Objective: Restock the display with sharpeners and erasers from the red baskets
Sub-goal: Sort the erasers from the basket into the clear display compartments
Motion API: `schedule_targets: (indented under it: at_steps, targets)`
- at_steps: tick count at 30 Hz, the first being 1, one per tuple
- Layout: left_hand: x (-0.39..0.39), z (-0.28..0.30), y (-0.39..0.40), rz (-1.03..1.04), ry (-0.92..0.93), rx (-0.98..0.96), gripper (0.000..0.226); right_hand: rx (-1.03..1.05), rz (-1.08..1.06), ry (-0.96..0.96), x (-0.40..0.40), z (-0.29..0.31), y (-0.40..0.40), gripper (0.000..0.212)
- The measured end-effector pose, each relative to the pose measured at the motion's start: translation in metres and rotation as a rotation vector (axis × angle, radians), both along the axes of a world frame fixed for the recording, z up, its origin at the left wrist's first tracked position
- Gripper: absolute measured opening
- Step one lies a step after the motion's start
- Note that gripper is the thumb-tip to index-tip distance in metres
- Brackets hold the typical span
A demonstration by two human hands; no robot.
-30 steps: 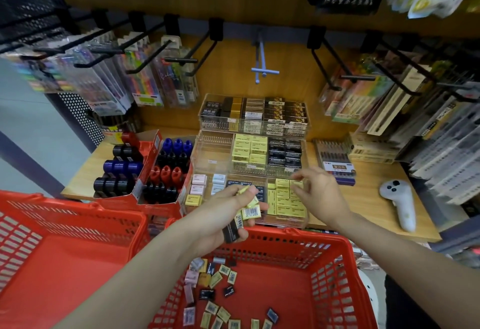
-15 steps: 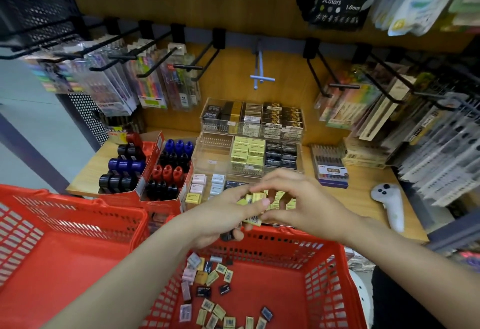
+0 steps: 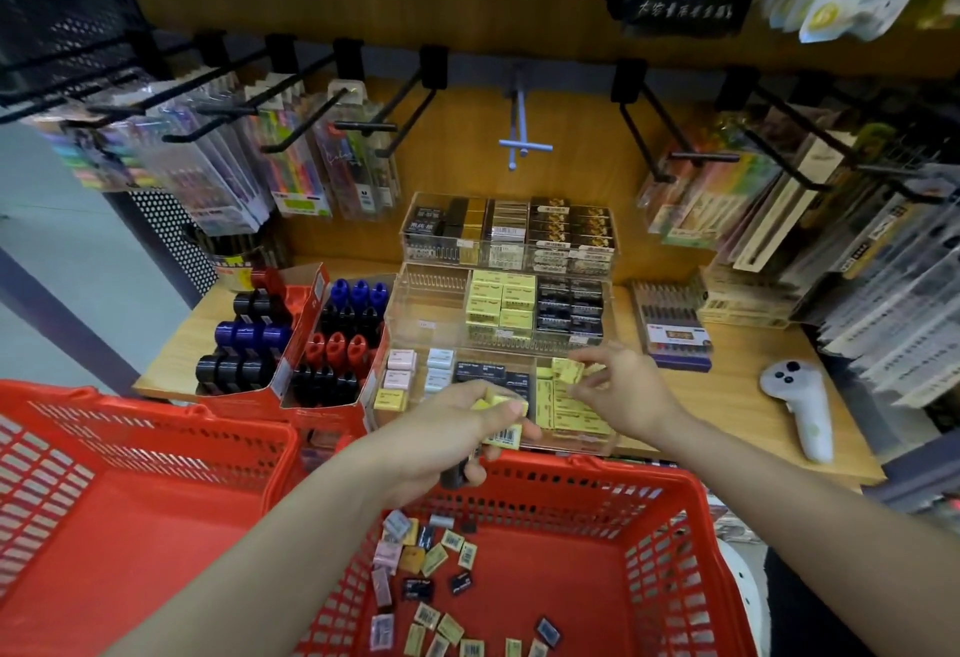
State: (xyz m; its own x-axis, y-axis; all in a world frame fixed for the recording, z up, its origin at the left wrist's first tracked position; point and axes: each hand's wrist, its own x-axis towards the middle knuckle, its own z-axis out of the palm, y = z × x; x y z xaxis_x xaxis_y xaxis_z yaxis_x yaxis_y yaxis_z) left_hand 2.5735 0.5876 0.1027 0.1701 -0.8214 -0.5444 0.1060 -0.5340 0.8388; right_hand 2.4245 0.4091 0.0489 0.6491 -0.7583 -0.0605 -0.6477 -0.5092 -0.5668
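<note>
Restocking erasers | right hand (image 3: 621, 391) pinches small yellow wrapped eraser (image 3: 567, 369) over clear acrylic tray (image 3: 571, 441) | left hand (image 3: 457, 430) grips spare yellow erasers (image 3: 503, 435) (a fistful) | next: seat it flat in its row

single head-worn wide-angle view, looking forward and steeply down from above the near red basket (image 3: 675, 542). the basket fills the lower frame, close to the lens; a second red basket (image 3: 130, 474) lies to its left. beyond the near basket stands the tiered clear display (image 3: 498, 339) on a wooden shelf (image 3: 743, 391), with pegboard hooks (image 3: 363, 126) farther up. straight edges bow toward the frame borders.
</note>
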Motion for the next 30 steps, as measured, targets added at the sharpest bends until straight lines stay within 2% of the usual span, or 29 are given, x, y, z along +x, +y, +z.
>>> schedule_targets:
  at_steps: [3,6,11,16,18,19,21,23,24,27,30]
  targets:
    - [0.002,-0.004,-0.001,-0.029,-0.144,-0.048,0.01,-0.069,0.09,0.037,0.015,-0.011,0.01,0.045]
    - [0.004,-0.007,-0.002,0.018,-0.168,-0.082,0.008,-0.075,0.097,0.051,0.021,-0.02,0.016,0.044]
    - [0.007,-0.011,-0.002,0.039,-0.143,-0.115,0.017,-0.071,0.065,0.128,0.023,-0.028,0.015,0.048]
    - [0.008,-0.012,-0.001,0.026,-0.164,-0.132,0.025,-0.038,0.149,0.131,0.019,-0.013,0.019,0.059]
    - [0.008,-0.013,-0.001,0.033,-0.167,-0.161,0.027,-0.045,0.154,0.075,0.013,0.002,0.018,0.051]
    - [0.008,-0.013,-0.001,0.037,-0.159,-0.188,0.028,0.024,0.121,-0.012,0.01,0.011,0.018,0.042]
    - [0.008,-0.011,-0.001,0.043,-0.163,-0.237,0.03,0.39,0.018,-0.252,0.005,0.032,0.024,0.028]
    - [0.005,-0.01,-0.002,0.054,-0.2,-0.269,0.032,0.817,-0.02,-0.416,0.003,0.051,0.038,0.03]
    - [0.003,-0.009,-0.003,0.059,-0.219,-0.279,0.034,0.936,-0.025,-0.441,0.002,0.057,0.044,0.033]
    - [-0.003,-0.004,-0.004,0.044,-0.254,-0.308,0.036,1.035,-0.069,-0.452,0.003,0.064,0.058,0.032]
    - [-0.006,-0.001,-0.002,0.067,-0.251,-0.289,0.041,1.082,-0.152,-0.551,0.001,0.066,0.06,0.026]
